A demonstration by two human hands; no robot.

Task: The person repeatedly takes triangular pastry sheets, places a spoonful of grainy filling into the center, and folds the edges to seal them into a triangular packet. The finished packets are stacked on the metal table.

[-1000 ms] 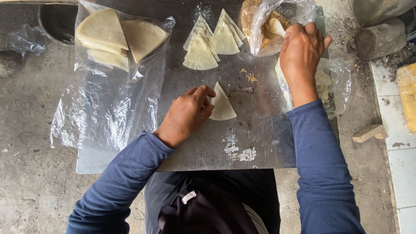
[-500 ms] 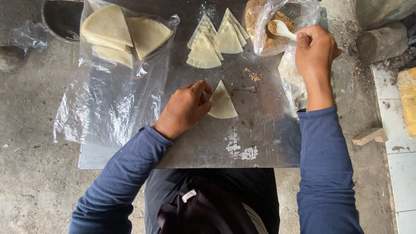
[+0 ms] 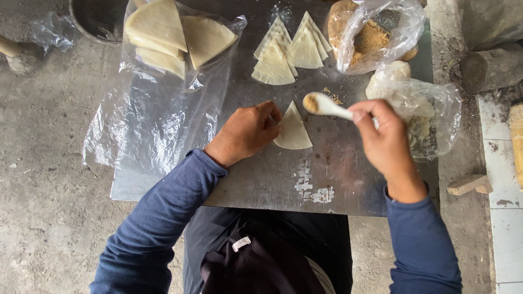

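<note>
A pale triangular dough wrapper (image 3: 293, 133) lies on a metal sheet (image 3: 261, 179). My left hand (image 3: 248, 132) rests on the wrapper's left edge, fingers pinching it. My right hand (image 3: 384, 138) grips a white spoon (image 3: 326, 105) loaded with brown crumbly filling, held just above and to the right of the wrapper's tip. A plastic bag of the same brown filling (image 3: 370, 37) sits at the far right of the sheet. A stack of folded triangular wrappers (image 3: 290, 50) lies behind the one I am touching.
Larger dough pieces (image 3: 175, 34) lie in a clear plastic bag (image 3: 158, 109) at the far left. Another plastic bag (image 3: 417, 106) sits at the right edge. Brown crumbs (image 3: 332, 97) dot the sheet. A grey block (image 3: 490, 68) and tiled floor (image 3: 504, 179) lie to the right.
My right hand has come out of the filling bag with the loaded spoon and moved down-left to the wrapper. My left hand has stayed on the wrapper.
</note>
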